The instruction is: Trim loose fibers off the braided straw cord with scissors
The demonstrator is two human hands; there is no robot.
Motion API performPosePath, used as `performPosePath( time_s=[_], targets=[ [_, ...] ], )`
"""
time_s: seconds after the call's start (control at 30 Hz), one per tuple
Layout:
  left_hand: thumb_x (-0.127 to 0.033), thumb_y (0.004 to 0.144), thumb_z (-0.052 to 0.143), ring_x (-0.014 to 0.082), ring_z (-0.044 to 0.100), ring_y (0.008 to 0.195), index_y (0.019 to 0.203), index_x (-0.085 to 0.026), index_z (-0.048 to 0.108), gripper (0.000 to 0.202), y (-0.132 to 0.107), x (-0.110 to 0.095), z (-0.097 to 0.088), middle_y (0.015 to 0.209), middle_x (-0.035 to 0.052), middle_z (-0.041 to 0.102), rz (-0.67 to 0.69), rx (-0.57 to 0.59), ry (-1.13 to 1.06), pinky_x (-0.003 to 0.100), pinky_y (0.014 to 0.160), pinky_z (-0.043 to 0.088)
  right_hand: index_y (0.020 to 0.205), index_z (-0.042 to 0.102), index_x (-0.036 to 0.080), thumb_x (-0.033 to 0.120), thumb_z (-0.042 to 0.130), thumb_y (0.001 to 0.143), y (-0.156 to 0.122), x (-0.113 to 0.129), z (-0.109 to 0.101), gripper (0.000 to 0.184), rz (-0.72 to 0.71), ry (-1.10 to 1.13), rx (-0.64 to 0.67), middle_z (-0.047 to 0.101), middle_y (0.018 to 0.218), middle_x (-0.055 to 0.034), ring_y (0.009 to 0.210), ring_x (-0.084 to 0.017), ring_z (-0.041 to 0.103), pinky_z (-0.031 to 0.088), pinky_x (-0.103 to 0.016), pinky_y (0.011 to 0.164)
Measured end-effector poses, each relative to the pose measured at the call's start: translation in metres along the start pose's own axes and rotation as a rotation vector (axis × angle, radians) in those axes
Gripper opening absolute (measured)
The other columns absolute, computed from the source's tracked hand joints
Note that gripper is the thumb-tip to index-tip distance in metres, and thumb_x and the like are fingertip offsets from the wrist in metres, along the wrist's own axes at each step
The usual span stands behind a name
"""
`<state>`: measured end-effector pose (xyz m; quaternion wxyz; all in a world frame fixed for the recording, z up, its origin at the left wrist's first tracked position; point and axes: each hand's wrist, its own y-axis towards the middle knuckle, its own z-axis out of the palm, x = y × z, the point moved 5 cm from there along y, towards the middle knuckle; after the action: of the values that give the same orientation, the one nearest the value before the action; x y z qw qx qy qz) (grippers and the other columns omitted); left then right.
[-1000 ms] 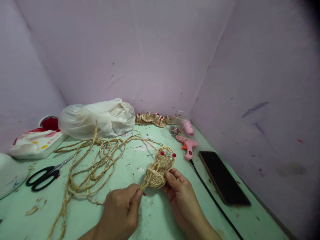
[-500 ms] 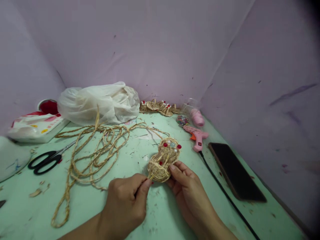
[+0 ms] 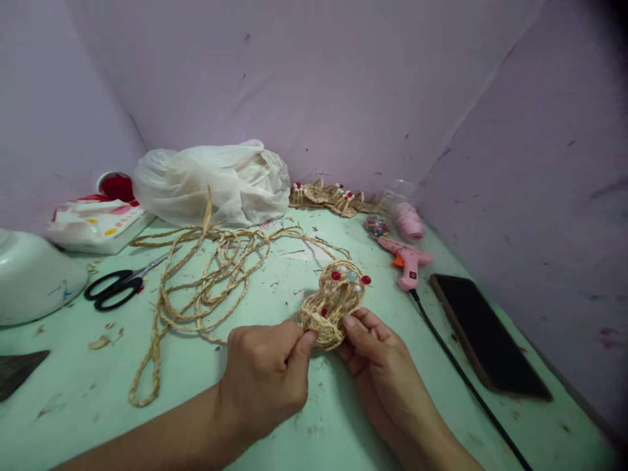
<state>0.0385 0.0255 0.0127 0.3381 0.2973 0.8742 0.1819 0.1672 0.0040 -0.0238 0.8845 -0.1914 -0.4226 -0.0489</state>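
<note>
A coiled piece of braided straw cord, with red, white and pale bead-headed pins in it, is held just above the table. My right hand grips its lower right edge between thumb and fingers. At its lower left edge my left hand is closed in a pinch, thumb against forefinger. What lies inside that pinch is mostly hidden, but it meets the cord's lower edge. From the piece's top, a length of the same cord runs back to a loose heap of braided cord on the left.
Black-handled scissors lie left of the cord heap. To the right are a pink glue gun with a black cable, a phone, pink thread and beads. A white plastic bag and pinned straw pieces sit by the wall.
The view has turned left, so everything sits further right, and a dark flat object shows more fully at left. Both hands keep hold of the coiled piece, which has tilted slightly.
</note>
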Motion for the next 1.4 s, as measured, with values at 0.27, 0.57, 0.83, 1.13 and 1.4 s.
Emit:
performPosePath(
  time_s=[0.27, 0.57, 0.83, 1.13, 1.4],
  targets=[
    [-0.022, 0.077, 0.049, 0.0075, 0.039, 0.037, 0.047, -0.016, 0.049, 0.03, 0.001, -0.006, -0.004, 0.039, -0.0032, 0.044, 0.089, -0.066, 0.074, 0.022, 0.044, 0.027, 0.088, 0.062, 0.017, 0.023, 0.069, 0.063, -0.003, -0.001, 0.001, 0.026, 0.0, 0.005, -0.008, 0.068, 0.083, -0.0065, 0.077, -0.019, 0.061, 0.049, -0.032, 0.07],
    [-0.02, 0.077, 0.049, 0.0076, 0.038, 0.037, 0.046, -0.016, 0.043, 0.031, 0.001, -0.009, 0.0, 0.04, -0.0033, 0.042, 0.147, -0.029, 0.109, 0.023, 0.045, 0.025, 0.087, 0.062, 0.018, 0.022, 0.069, 0.064, -0.004, -0.001, 0.003, 0.025, -0.006, 0.008, 0.014, 0.068, 0.081, -0.0056, 0.078, -0.019, 0.061, 0.047, -0.032, 0.073],
    [-0.018, 0.077, 0.045, 0.0082, 0.039, 0.037, 0.048, -0.017, 0.042, 0.03, 0.002, -0.009, 0.003, 0.04, -0.0027, 0.044, 0.146, 0.024, 0.143, 0.023, 0.044, 0.025, 0.086, 0.061, 0.018, 0.02, 0.068, 0.065, -0.005, -0.002, 0.006, 0.023, -0.015, 0.035, 0.047, 0.068, 0.079, -0.0048, 0.081, -0.019, 0.061, 0.046, -0.033, 0.075],
    [-0.019, 0.078, 0.047, 0.0093, 0.041, 0.037, 0.051, -0.018, 0.042, 0.027, -0.004, -0.011, 0.003, 0.041, -0.0035, 0.044, 0.237, 0.085, 0.109, 0.024, 0.043, 0.025, 0.09, 0.062, 0.014, 0.018, 0.062, 0.07, 0.008, 0.016, -0.007, 0.02, -0.041, -0.015, -0.009, 0.067, 0.09, -0.0071, 0.085, -0.019, 0.061, 0.048, -0.031, 0.076],
    [-0.015, 0.077, 0.045, 0.0101, 0.039, 0.039, 0.052, -0.018, 0.04, 0.025, -0.014, -0.017, -0.004, 0.043, -0.0027, 0.041, 0.361, 0.163, 0.012, 0.025, 0.044, 0.026, 0.106, 0.057, 0.015, 0.024, 0.066, 0.064, 0.011, 0.051, -0.036, 0.043, -0.117, -0.561, -0.237, 0.053, 0.121, -0.0136, 0.107, -0.025, 0.052, 0.04, -0.038, 0.09]
  ],
)
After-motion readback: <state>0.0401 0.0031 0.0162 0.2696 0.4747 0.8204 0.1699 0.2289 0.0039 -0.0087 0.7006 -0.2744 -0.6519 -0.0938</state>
